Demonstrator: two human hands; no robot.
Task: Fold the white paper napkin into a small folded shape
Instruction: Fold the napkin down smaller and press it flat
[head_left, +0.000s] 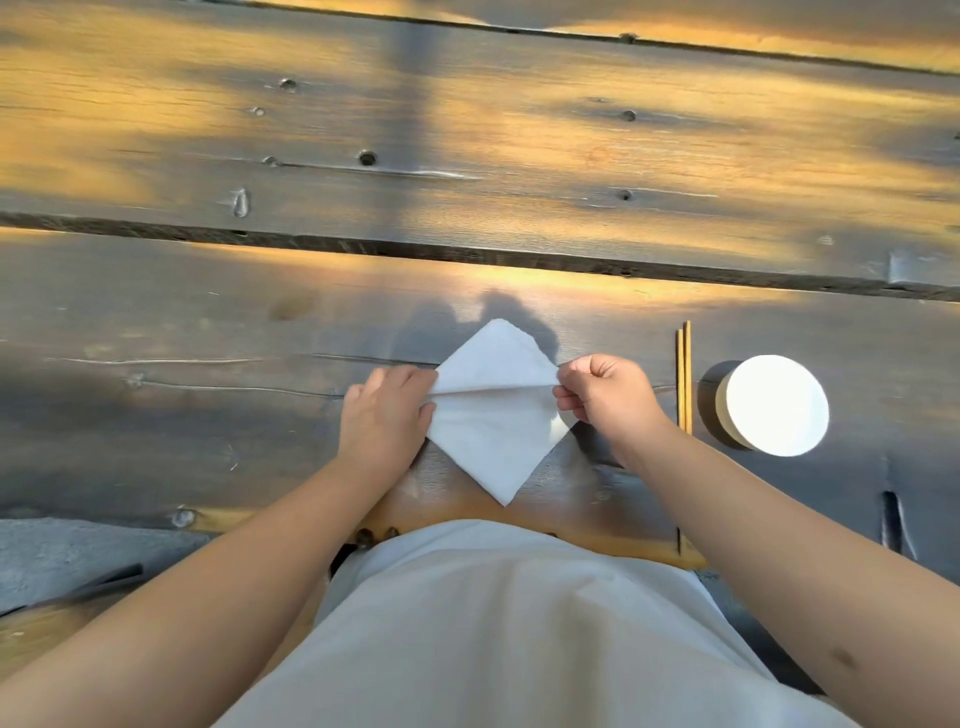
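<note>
A white paper napkin (496, 415) lies as a diamond on the dark wooden table, one corner pointing away from me and one toward me. A crease runs across its middle from left to right. My left hand (384, 415) rests on the napkin's left corner, fingers pressing it down. My right hand (608, 397) pinches the right corner between thumb and fingers, lifting it slightly off the table.
A pair of wooden chopsticks (683, 376) lies to the right of the napkin, pointing away from me. Beyond them stands a round white dish (774, 405). The table (208, 322) is made of wide planks with a dark gap across its middle. Its near edge meets my white shirt.
</note>
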